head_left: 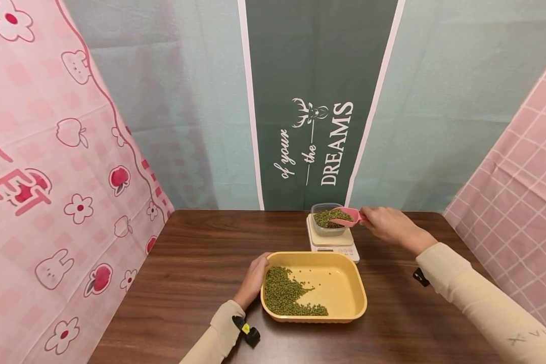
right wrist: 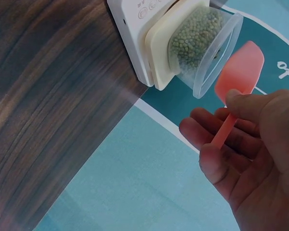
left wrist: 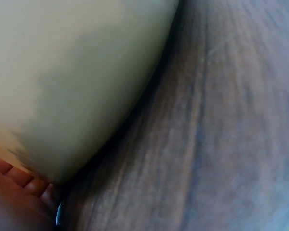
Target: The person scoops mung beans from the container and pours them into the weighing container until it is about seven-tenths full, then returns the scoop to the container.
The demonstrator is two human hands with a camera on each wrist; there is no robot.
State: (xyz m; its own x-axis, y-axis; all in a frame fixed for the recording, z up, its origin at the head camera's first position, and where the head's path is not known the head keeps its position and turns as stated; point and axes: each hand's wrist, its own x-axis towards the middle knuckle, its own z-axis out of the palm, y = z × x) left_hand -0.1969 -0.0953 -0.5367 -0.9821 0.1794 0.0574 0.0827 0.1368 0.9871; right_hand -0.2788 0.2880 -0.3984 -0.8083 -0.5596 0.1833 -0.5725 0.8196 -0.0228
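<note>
You're at a staged home-style booth: printed cloths [head_left: 63,167] hang behind a wooden table [head_left: 195,263] bearing a kitchen scale [head_left: 334,245].

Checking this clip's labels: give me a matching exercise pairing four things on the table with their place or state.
Things:
1. yellow tray
2. clear container
3. pink scoop
4. kitchen scale

Places or states:
A. held by the right hand over the container
B. steadied by the left hand, beans heaped at its left side
C. sits under the container
D. stands on the scale, holding green beans

Pairs: 1-B, 2-D, 3-A, 4-C
</note>
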